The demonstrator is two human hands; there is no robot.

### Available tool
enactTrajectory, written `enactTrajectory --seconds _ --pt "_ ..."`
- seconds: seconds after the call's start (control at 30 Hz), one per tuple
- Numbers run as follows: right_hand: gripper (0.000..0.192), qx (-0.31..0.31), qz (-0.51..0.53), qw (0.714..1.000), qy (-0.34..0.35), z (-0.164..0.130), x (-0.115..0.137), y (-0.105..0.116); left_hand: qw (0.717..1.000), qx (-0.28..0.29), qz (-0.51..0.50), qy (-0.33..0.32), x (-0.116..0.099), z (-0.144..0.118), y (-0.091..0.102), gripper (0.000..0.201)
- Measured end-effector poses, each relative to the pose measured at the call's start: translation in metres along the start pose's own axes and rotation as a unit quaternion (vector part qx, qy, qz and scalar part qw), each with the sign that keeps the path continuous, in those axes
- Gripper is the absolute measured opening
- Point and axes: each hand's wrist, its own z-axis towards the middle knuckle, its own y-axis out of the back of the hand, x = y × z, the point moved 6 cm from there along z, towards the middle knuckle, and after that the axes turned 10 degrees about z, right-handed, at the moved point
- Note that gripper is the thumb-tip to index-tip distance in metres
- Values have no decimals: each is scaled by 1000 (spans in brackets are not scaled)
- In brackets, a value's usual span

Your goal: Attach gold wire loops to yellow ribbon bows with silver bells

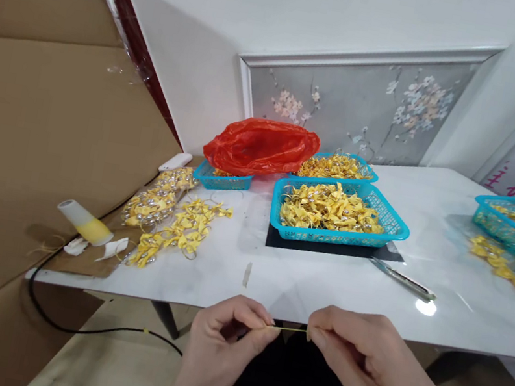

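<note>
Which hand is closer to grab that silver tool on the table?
Probably the right hand: the silver tool lies on the table just ahead of it. The left hand sits farther away. Both pinch a thin yellow strand.

Thin yellow strip (287, 328), taut & level (short), pinched at both ends below table edge.

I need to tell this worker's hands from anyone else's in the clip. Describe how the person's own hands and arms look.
Both the left hand and the right hand are bare: no gloves, and no rings or wristband can be seen. The forearms that show are bare too, with no sleeve reaching the wrists. The nails look short and unpainted. No cables, straps or markings show on either arm.
</note>
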Motion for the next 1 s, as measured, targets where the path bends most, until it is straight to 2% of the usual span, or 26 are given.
enactTrajectory --seconds 0.1,0.23,0.33,0.53,0.77,0.87,1.0 --pt "32 7 1 1000 -5 -1 -8 -3 998 5 -50 33 -4 -3 -3 21" --pt "33 -4 -4 1000 20 -4 -16 -6 989 -1 -118 88 -8 -7 -10 27" --pt "32 -20 -21 999 34 -7 -20 -3 988 -11 -119 102 -7 -6 -10 29" --pt "28 -118 -96 987 58 -15 -28 25 990 -14 -83 117 5 -3 -6 26" --pt "24 -187 -202 957 92 -26 -39 45 990 62 -61 115 4 -2 -24 18" --pt "22 -220 -219 947 89 -28 -49 54 992 77 -39 97 0 3 -26 18" --pt "18 -295 -189 932 92 -37 -57 79 997 56 -17 60 -9 18 -22 20"
